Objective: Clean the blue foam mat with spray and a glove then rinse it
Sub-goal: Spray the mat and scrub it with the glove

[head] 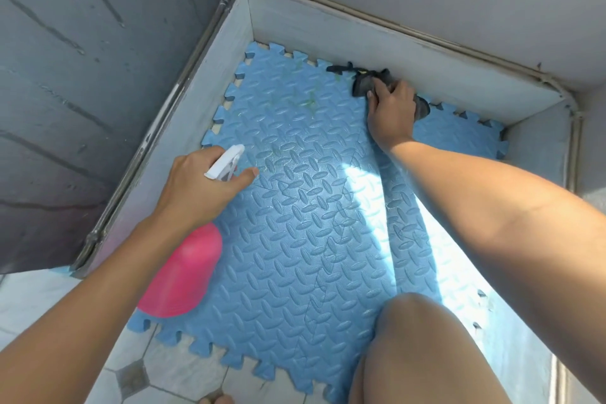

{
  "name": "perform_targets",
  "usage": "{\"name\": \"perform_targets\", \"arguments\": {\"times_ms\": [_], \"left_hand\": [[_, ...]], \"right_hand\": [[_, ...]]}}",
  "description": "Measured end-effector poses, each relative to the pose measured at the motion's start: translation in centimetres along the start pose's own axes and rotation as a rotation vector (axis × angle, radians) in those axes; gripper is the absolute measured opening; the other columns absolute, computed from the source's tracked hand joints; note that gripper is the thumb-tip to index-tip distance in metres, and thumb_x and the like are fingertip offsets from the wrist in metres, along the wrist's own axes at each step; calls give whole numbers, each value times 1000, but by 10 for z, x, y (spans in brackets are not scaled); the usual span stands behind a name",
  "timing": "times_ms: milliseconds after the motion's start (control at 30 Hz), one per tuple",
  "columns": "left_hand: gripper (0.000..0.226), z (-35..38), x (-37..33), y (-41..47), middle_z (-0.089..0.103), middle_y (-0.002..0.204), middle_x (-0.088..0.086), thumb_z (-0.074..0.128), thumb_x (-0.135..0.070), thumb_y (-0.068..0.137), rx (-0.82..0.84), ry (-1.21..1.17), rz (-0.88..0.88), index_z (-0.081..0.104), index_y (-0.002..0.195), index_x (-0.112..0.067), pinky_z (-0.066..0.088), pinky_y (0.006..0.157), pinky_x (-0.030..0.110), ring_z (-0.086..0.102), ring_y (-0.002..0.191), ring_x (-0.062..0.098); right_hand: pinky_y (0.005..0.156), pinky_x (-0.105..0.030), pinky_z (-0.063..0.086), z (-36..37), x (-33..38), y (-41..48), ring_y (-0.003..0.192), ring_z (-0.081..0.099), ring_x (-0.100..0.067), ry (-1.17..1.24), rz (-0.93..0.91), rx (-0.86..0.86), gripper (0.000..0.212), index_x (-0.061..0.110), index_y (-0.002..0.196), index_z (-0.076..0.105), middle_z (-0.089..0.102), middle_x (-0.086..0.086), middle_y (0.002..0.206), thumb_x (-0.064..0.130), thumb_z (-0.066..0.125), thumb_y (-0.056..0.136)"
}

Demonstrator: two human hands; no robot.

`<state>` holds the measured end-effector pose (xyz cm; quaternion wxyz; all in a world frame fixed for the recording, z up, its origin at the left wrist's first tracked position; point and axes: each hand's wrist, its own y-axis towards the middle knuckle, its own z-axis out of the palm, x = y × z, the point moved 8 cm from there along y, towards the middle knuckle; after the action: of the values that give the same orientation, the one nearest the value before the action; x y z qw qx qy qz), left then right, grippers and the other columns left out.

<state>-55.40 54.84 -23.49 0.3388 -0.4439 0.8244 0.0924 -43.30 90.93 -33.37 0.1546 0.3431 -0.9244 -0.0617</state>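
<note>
The blue foam mat [295,207] lies on the floor in a corner, with a raised oval pattern and jigsaw edges. Faint green stains mark its far part. My left hand [200,187] grips a pink spray bottle [183,272] by its white trigger head [224,162], nozzle aimed over the mat. My right hand [392,111] rests at the mat's far edge, closed on a dark glove [364,84] that lies against the low wall.
Low grey walls [360,39] border the mat on the far and left sides. A grey slatted panel [82,92] stands at the left. Pale floor tiles [147,377] lie in front of the mat. My knee [423,354] is over the mat's near right part.
</note>
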Motion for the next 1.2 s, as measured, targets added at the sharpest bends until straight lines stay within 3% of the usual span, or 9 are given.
{"name": "perform_targets", "arguments": {"times_ms": [167,333,433,533,633,733,900,1000,1200], "left_hand": [[59,-33,10,-20,47,47,4,76,-53,82,-203,-41,-26,46,57,-10,42,52,36,49,48,31],[48,-45,14,-21,48,52,-5,76,-45,86,-226,1,10,40,60,-26,34,62,29,49,51,10],[47,-47,15,-15,47,56,-7,75,-42,87,-231,24,6,39,62,-25,35,67,24,50,57,15],[48,-45,24,-8,44,55,-5,74,-40,88,-231,26,-2,37,62,-22,34,72,32,46,63,29],[45,-45,31,-3,47,56,-1,75,-39,88,-244,-8,16,47,65,-11,30,68,28,48,64,32],[47,-47,34,-4,48,58,-1,72,-47,83,-255,-11,32,51,70,-7,35,73,32,48,65,34],[45,-44,33,-2,57,59,6,71,-47,84,-211,-61,60,57,71,-6,44,70,33,54,64,34],[45,-38,32,9,49,56,7,75,-39,85,-173,-50,41,48,64,-10,36,56,23,47,59,31],[45,-22,38,19,48,54,2,74,-48,77,-141,-72,8,48,61,-15,37,55,33,44,55,27]], "right_hand": [[84,-45,47,10,35,4,108,51,-39,69,-132,20,44,18,136,61,55,-19,114,39,44,101],[84,-46,49,25,140,-28,103,52,-34,173,-296,102,44,24,134,64,56,-14,114,45,47,99],[79,-39,46,20,218,-129,99,49,-27,288,-701,261,43,29,137,61,55,-7,111,47,50,100],[76,-37,41,12,240,-208,97,49,-24,324,-1150,415,40,30,137,62,56,-6,111,47,51,102],[78,-37,43,18,235,-184,94,52,-24,349,-1297,406,39,24,134,65,58,-9,108,43,52,102],[76,-33,39,34,235,-95,88,48,-20,291,-1177,345,38,26,134,64,56,-9,102,44,50,103],[97,-43,45,48,187,51,113,50,-37,196,-353,272,41,25,141,57,52,-18,122,37,49,103],[99,-41,42,42,178,49,119,47,-35,145,-303,299,43,26,145,53,49,-16,128,38,46,104],[92,-40,43,7,50,25,106,52,-36,80,-224,176,41,24,139,60,54,-16,112,35,50,101]]}}
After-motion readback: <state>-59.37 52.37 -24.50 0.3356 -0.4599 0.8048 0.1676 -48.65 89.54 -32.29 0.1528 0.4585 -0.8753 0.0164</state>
